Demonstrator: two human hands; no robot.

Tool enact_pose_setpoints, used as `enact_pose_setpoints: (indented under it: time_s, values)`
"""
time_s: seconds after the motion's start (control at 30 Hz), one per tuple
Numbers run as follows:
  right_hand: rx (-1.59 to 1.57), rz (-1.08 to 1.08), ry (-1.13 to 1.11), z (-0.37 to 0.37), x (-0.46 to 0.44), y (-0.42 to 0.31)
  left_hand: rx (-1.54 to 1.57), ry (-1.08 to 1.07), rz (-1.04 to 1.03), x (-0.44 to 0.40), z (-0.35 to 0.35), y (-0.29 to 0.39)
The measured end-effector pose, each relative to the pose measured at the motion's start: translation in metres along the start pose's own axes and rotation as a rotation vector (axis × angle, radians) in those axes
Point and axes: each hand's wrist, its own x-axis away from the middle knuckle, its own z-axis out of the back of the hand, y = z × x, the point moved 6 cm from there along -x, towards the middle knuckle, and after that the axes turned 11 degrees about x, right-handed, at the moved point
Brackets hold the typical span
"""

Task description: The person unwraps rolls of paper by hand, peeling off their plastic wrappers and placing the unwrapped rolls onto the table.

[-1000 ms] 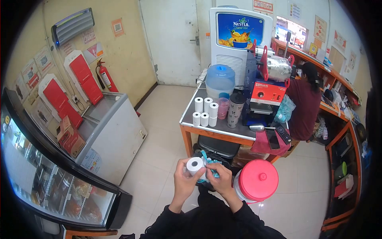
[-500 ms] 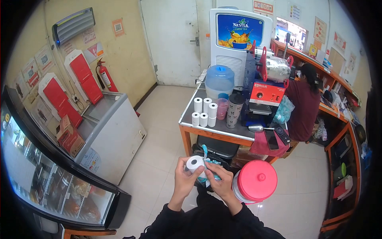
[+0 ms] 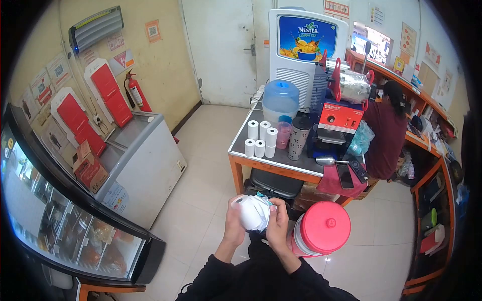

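Held in front of my body is a white paper roll (image 3: 249,214), its dark core hole facing up and left; motion blurs it a little. My left hand (image 3: 232,227) is closed around the roll's left side. A crumpled white wrapper with teal print (image 3: 265,201) lies against the roll's right side. My right hand (image 3: 277,223) is closed on that wrapper, thumb toward the roll. Several more white paper rolls (image 3: 259,145) stand upright at the table's near left corner, two of them stacked.
On the table (image 3: 291,169) are a patterned tumbler (image 3: 298,138), a pink cup (image 3: 283,135), a sealing machine (image 3: 337,120), a scoop (image 3: 325,161) and a phone (image 3: 344,175). A red-lidded bucket (image 3: 325,228) stands right of my hands. A person (image 3: 384,133) sits behind the table.
The roll has tilted and turned, and the wrapper now shows mostly white instead of teal. My right hand has shifted slightly left and turned more upright.
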Motion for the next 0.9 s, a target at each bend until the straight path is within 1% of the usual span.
enact_pose_setpoints:
  time_s: [0.03,0.07,0.13,0.17,0.23,0.27,0.37,0.4,0.5,0.53,0.63,0.67,0.73,0.77,0.8,0.83,0.87,0.9]
  values:
    - [0.000,0.019,-0.014,-0.003,0.005,-0.008,-0.133,0.030,-0.086,-0.001,0.001,-0.002]
    - [0.021,0.086,0.000,-0.005,0.008,-0.021,-0.266,0.058,-0.171,0.000,0.002,-0.001]
    - [0.061,0.221,0.033,-0.010,0.009,-0.045,-0.217,0.088,-0.168,-0.002,0.005,-0.003]
    - [0.223,0.302,-0.014,-0.011,0.010,-0.048,-0.194,0.103,-0.165,-0.003,0.006,-0.004]
    - [0.550,0.459,-0.110,-0.012,0.014,-0.047,-0.009,-0.028,-0.073,0.001,-0.011,-0.005]
    - [0.571,0.452,-0.086,-0.012,0.011,-0.030,0.086,-0.093,-0.027,0.003,-0.018,-0.007]
    - [-0.271,-0.038,-0.059,-0.015,0.003,0.008,0.223,-0.194,0.052,0.000,-0.013,-0.022]
    - [-0.317,-0.042,0.005,-0.015,0.001,0.013,0.268,-0.184,0.121,-0.002,-0.016,-0.025]
    - [-0.263,-0.035,0.162,-0.012,-0.004,0.014,0.382,-0.104,0.008,-0.012,-0.009,-0.025]
    - [-0.151,0.010,0.262,-0.006,-0.008,0.017,0.311,-0.108,-0.027,-0.018,0.000,-0.025]
    - [-0.270,-0.203,0.155,0.011,-0.020,0.078,0.188,-0.049,-0.048,-0.027,0.017,-0.022]
    - [-0.359,-0.233,0.302,0.014,-0.028,0.071,0.177,-0.007,-0.036,-0.028,0.020,-0.022]
    - [-0.427,-0.230,0.146,0.021,-0.035,0.080,0.157,0.068,-0.010,-0.031,0.022,-0.022]
    - [-0.463,-0.219,0.065,0.024,-0.042,0.085,0.092,0.111,-0.025,-0.040,0.032,-0.023]
    - [-0.399,-0.209,0.059,0.026,-0.042,0.097,0.027,0.148,-0.046,-0.054,0.046,-0.024]
    - [-0.209,-0.189,0.072,0.028,-0.041,0.108,-0.038,0.184,-0.071,-0.067,0.052,-0.021]
    - [-0.023,-0.162,0.086,0.028,-0.040,0.121,-0.056,0.238,-0.156,-0.084,0.055,-0.016]
    - [0.162,-0.139,0.105,0.026,-0.038,0.136,-0.201,0.221,-0.173,-0.107,0.051,-0.009]
